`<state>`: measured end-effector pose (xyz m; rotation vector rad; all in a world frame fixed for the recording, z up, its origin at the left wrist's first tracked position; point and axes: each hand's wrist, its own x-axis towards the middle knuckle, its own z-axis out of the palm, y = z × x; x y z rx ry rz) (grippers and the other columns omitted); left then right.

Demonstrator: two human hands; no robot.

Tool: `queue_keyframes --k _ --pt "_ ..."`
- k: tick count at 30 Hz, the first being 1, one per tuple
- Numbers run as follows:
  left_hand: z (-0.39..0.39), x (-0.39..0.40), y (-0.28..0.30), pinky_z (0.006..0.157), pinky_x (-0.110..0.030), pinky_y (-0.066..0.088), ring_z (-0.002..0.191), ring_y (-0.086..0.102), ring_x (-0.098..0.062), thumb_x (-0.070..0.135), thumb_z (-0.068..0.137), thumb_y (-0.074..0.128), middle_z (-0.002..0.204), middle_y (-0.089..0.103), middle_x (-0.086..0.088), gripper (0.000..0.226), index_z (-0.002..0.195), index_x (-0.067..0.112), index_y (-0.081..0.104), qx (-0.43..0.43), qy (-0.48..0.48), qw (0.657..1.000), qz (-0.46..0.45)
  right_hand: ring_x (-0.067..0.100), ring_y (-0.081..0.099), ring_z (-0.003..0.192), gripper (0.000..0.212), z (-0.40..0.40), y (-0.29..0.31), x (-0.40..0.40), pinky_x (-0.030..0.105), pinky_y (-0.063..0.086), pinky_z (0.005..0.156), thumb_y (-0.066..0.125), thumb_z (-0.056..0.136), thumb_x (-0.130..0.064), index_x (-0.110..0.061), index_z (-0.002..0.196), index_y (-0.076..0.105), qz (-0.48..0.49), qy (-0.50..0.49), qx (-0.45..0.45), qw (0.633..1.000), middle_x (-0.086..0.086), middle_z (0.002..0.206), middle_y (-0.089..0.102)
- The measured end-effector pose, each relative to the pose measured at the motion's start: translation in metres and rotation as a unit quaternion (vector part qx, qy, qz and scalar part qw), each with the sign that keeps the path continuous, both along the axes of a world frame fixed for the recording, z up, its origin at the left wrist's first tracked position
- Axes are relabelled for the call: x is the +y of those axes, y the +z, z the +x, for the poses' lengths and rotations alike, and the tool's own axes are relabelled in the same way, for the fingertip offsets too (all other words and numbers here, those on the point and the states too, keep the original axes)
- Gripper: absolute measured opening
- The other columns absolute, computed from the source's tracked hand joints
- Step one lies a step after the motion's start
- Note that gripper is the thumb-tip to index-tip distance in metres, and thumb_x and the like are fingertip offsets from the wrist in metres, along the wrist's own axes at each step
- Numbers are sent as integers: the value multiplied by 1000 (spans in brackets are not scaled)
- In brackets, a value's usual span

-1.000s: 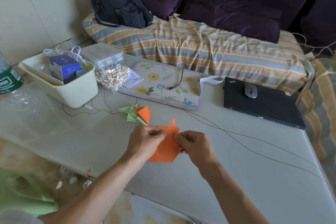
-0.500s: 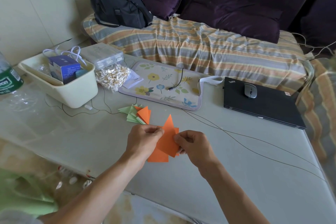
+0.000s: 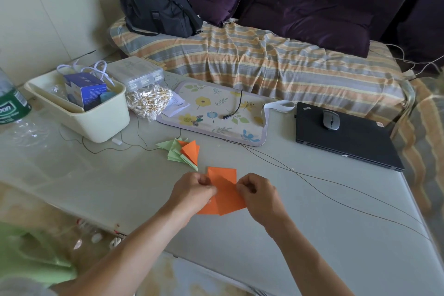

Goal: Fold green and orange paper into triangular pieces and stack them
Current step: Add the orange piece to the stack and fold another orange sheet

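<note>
An orange paper [image 3: 225, 190] is held just above the table near its front edge. My left hand [image 3: 193, 191] pinches its left edge and my right hand [image 3: 255, 193] pinches its right edge. The sheet's top shows as a flat, roughly square panel, and more orange paper lies under it toward me. Behind it on the table sits a small pile of folded green and orange triangular pieces [image 3: 183, 151], apart from both hands.
A cream plastic tub [image 3: 96, 120] with a blue box stands at the left, beside a bag of cotton swabs [image 3: 149, 102]. A floral mat [image 3: 216, 113] lies behind the pile. A closed black laptop [image 3: 346, 139] with a mouse is at the right. Thin cables cross the table.
The orange paper's pointed upper tip is gone; its top now shows a flat square edge. Both hands stayed at its sides, shifting only slightly.
</note>
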<state>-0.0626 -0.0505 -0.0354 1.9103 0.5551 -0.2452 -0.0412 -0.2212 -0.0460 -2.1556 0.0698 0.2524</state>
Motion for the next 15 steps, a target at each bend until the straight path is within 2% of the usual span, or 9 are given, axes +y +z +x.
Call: queue_keyframes --k 3,5,7,9,12,15 --pt "-1 1 3 64 -25 44 82 67 -15 21 76 81 88 69 4 25 96 25 67 -22 8 999 35 9 52 66 12 -2 -1 2 9 40 55 63 92 -10 -14 81 67 -43 42 -21 998 1 78 67" --pt "-1 2 5 65 -23 47 80 67 -15 21 76 84 84 69 6 22 94 26 74 -24 -21 998 50 8 53 66 13 -3 -3 4 8 40 57 64 92 -12 -19 81 66 -63 57 -29 996 -1 76 66" --pt "-3 2 4 59 -16 47 71 68 -13 21 79 82 74 71 6 12 89 26 77 -10 -45 997 62 7 54 66 11 -2 -2 5 9 41 57 62 93 -16 -16 83 67 -63 51 -34 996 -3 75 65" --pt "-5 2 3 47 -10 38 61 63 -9 24 83 79 66 68 5 5 86 22 76 6 -62 995 73 4 53 64 13 -1 -1 5 9 41 55 63 93 -20 -13 83 68 -42 26 -26 998 -5 74 64" --pt "-5 3 3 53 -18 37 65 60 -10 28 81 82 61 64 7 10 80 20 75 33 -74 994 72 6 56 63 15 1 2 5 12 40 54 72 88 -28 -17 78 71 12 -19 -9 1000 -6 72 67" --pt "-6 2 3 54 -20 37 62 56 -10 29 78 84 56 58 10 12 79 21 77 48 -84 994 54 10 60 66 18 2 2 5 24 47 62 77 85 -33 -18 78 74 82 -50 13 995 3 78 72"
